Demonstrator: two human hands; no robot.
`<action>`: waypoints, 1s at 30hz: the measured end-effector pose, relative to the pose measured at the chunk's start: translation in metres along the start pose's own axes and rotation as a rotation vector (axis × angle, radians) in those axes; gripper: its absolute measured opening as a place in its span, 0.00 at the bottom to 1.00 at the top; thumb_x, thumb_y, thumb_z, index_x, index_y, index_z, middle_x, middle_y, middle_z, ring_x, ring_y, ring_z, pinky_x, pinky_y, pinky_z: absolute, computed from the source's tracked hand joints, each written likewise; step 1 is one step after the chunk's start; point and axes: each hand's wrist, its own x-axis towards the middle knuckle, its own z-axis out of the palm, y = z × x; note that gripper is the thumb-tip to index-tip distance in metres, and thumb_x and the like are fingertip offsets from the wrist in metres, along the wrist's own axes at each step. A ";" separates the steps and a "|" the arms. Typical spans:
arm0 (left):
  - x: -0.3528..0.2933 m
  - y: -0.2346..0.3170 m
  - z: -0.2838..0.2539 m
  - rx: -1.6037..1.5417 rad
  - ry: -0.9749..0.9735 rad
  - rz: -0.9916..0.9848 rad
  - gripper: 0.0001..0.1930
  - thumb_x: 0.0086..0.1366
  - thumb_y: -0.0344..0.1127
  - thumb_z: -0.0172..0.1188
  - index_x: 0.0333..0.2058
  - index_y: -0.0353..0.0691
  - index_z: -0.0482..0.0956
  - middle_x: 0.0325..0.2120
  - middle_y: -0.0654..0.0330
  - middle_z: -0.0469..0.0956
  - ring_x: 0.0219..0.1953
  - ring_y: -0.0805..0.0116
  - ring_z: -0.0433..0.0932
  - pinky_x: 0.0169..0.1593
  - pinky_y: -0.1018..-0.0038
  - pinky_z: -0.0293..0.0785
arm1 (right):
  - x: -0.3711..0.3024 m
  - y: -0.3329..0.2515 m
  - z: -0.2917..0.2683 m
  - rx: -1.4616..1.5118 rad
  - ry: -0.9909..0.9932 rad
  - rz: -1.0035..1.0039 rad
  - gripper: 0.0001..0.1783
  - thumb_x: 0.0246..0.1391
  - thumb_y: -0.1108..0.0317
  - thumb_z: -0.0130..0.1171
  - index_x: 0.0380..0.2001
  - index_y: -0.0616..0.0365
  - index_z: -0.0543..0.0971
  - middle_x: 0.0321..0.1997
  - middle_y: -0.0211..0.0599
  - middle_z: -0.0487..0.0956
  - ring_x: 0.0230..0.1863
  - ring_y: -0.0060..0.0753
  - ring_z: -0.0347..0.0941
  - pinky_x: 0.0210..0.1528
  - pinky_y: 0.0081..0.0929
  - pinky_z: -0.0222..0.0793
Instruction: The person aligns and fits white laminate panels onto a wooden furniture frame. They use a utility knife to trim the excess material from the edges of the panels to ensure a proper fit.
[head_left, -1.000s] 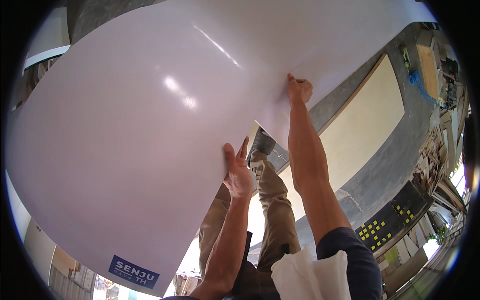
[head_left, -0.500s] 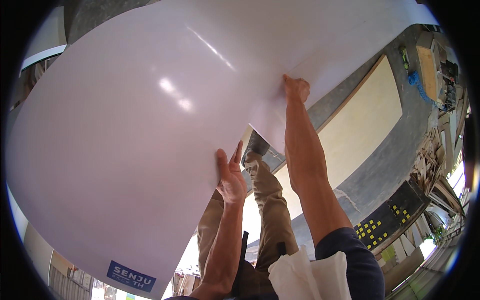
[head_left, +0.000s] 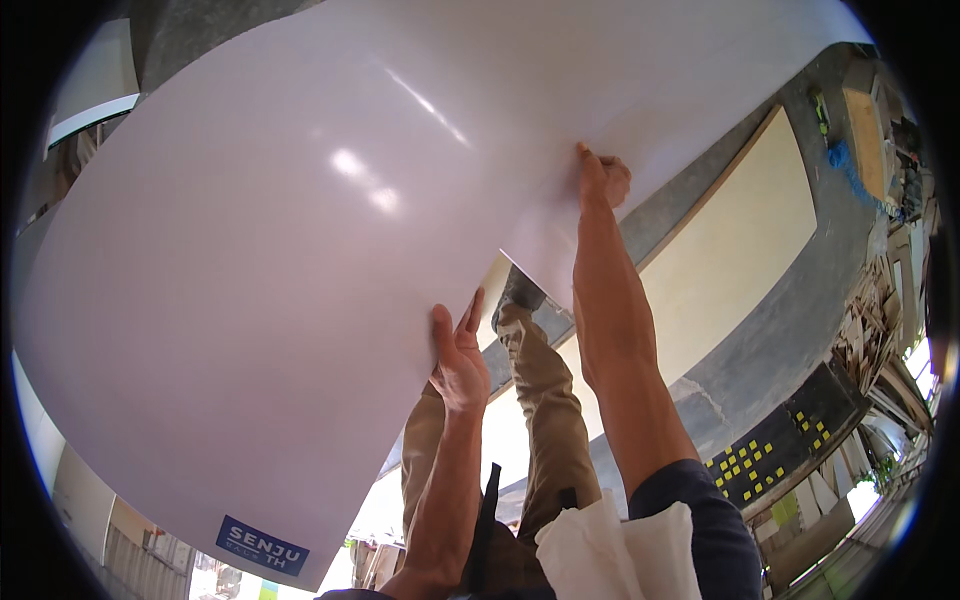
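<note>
A large, glossy white sheet (head_left: 240, 330) fills most of the head view and bends along its length, with a blue printed label (head_left: 262, 546) at its lower corner. My left hand (head_left: 460, 362) holds the near edge, thumb on the upper face and fingers stretched behind the edge. Farther off to the right, my right hand (head_left: 606, 182) is closed at the sheet, its thumb extended along the surface and its other fingers curled. What those fingers grip underneath is partly hidden. A pointed corner of the sheet shows between my two hands.
On the grey floor (head_left: 725, 365) to the right lies a long cream board (head_left: 740, 225). Beyond are a black panel with yellow squares (head_left: 745, 470), a heap of wood offcuts (head_left: 875, 320) and a blue coiled hose (head_left: 850, 175). My legs stand below the sheet.
My right hand has shifted slightly right, its thumb still on the sheet. The light reflections on the sheet and the floor items have moved a little right in view. The left hand stays nearly still.
</note>
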 end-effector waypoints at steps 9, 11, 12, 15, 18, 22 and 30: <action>0.000 0.003 0.002 -0.026 0.006 -0.027 0.25 0.76 0.41 0.56 0.65 0.36 0.65 0.59 0.50 0.76 0.62 0.50 0.77 0.71 0.46 0.67 | 0.001 -0.007 -0.006 -0.070 -0.010 0.065 0.24 0.38 0.43 0.81 0.29 0.50 0.89 0.43 0.38 0.87 0.46 0.47 0.84 0.50 0.45 0.79; 0.001 0.003 -0.001 -0.007 -0.008 -0.022 0.24 0.76 0.41 0.56 0.65 0.37 0.65 0.59 0.50 0.76 0.62 0.51 0.77 0.71 0.47 0.68 | 0.005 -0.009 -0.012 -0.078 -0.080 0.045 0.25 0.39 0.44 0.82 0.28 0.54 0.87 0.42 0.40 0.87 0.45 0.47 0.83 0.51 0.44 0.78; 0.002 0.002 -0.003 0.004 -0.014 -0.018 0.24 0.76 0.40 0.56 0.65 0.37 0.65 0.59 0.50 0.76 0.62 0.51 0.77 0.71 0.48 0.68 | 0.006 -0.012 -0.016 -0.082 -0.117 0.034 0.26 0.39 0.45 0.82 0.28 0.56 0.86 0.41 0.41 0.86 0.45 0.47 0.83 0.51 0.43 0.78; 0.003 0.002 -0.003 -0.022 -0.053 -0.025 0.25 0.76 0.40 0.55 0.66 0.36 0.64 0.60 0.50 0.75 0.64 0.52 0.75 0.71 0.50 0.68 | 0.005 -0.023 -0.016 -0.085 -0.092 0.069 0.27 0.39 0.44 0.82 0.27 0.57 0.86 0.39 0.43 0.87 0.44 0.47 0.83 0.50 0.43 0.78; -0.001 0.001 -0.005 -0.036 -0.036 -0.090 0.26 0.77 0.41 0.55 0.66 0.35 0.64 0.62 0.47 0.73 0.67 0.49 0.71 0.72 0.50 0.66 | 0.016 -0.014 -0.014 -0.189 -0.087 0.012 0.29 0.37 0.42 0.82 0.31 0.57 0.89 0.41 0.44 0.88 0.45 0.49 0.84 0.47 0.46 0.79; -0.012 -0.001 -0.003 -0.029 -0.082 -0.193 0.29 0.78 0.43 0.54 0.68 0.30 0.61 0.65 0.41 0.69 0.71 0.44 0.64 0.72 0.50 0.65 | 0.017 0.000 -0.015 -0.113 -0.207 -0.001 0.29 0.37 0.43 0.82 0.32 0.57 0.88 0.40 0.46 0.88 0.44 0.49 0.84 0.46 0.47 0.79; -0.030 -0.027 -0.032 0.156 -0.157 -0.414 0.37 0.77 0.51 0.52 0.71 0.27 0.56 0.64 0.39 0.69 0.66 0.47 0.71 0.69 0.52 0.69 | -0.003 -0.009 -0.017 -0.096 -0.151 0.115 0.24 0.43 0.47 0.80 0.27 0.57 0.87 0.30 0.40 0.87 0.41 0.43 0.85 0.47 0.40 0.78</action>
